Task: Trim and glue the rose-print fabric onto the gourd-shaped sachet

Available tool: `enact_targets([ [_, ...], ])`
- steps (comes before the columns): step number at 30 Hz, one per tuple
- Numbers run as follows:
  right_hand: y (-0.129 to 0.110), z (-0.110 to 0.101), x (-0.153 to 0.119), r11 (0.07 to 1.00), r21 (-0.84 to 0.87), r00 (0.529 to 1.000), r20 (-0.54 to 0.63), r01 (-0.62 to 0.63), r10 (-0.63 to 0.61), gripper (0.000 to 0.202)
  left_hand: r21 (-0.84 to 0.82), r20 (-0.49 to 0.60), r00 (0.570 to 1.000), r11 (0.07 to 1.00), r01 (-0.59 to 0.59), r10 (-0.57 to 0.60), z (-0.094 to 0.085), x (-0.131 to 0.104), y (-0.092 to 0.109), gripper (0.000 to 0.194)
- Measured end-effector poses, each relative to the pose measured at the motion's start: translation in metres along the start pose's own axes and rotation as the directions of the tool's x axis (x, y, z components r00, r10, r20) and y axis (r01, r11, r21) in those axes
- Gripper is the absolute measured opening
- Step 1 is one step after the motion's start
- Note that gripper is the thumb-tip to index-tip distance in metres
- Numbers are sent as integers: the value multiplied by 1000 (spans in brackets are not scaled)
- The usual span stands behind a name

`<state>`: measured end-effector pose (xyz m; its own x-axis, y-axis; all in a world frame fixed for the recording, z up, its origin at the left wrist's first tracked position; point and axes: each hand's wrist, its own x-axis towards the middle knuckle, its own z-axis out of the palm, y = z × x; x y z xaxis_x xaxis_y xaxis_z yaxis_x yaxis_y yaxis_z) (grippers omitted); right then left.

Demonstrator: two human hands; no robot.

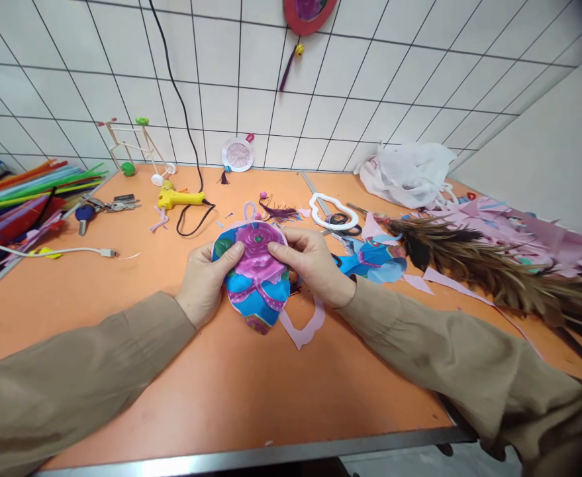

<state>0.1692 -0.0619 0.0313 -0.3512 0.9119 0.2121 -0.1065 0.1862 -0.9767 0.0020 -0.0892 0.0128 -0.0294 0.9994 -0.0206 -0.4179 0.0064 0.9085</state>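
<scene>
Left of the bench (171,397): As the view runs left to right, bright fuzzy sticks (47,182) come first, then keys (116,204) and a white cable (72,250).
Glue gun (184,199): yellow, lying toward the back, apart from the hands.
Left hand (202,281): clamped on the upper left edge of the cloth, thumb in front, fingers behind.
Flowered cloth (257,265): held between both hands over the middle of the bench, with a purple rose, blue ground and pointed lower end; a pale loop (249,211) shows above its pale top edge.
Work in hand: apparently pressing and smoothing the cloth; the next move calls for even thumb pressure, without creasing it.
Right hand (316,264): clamped on the upper right edge, thumb in front.
Scissors (354,230): behind the right hand, overlapped by a white cut-out frame (313,207).
Right of the bench: blue cloth scraps (373,262), a white plastic bag (404,172), brown feathers (484,271) and pink scraps (509,228).
Writing: no brand, label or lettering is readable.
</scene>
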Motion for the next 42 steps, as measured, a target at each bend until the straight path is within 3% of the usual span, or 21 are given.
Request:
enact_targets([
  [12,3,-1,2,1000,10,999,-43,-12,13,35,-60,0,998,996,58,-59,0,3,1,30],
  [18,3,-2,2,998,61,993,119,-29,22,46,-187,-49,996,980,62,-72,-2,12,4,28],
  [23,4,-1,0,961,192,929,348,-199,123,50,-265,-114,981,957,121,-155,-4,20,13,6],
  [29,-14,6,-11,957,112,864,466,-269,188,54,-331,-196,941,922,202,-277,0,20,23,14],
  [35,-23,9,-14,903,108,778,557,-416,291,66,-310,-272,942,945,106,-195,-5,28,27,6],
  [39,-14,6,-8,926,79,797,539,-370,272,52,-276,-255,952,957,93,-167,-10,33,19,23],
  [42,-7,4,-6,970,14,837,508,-245,203,36,-233,-221,968,970,69,-122,-12,31,12,32],
])
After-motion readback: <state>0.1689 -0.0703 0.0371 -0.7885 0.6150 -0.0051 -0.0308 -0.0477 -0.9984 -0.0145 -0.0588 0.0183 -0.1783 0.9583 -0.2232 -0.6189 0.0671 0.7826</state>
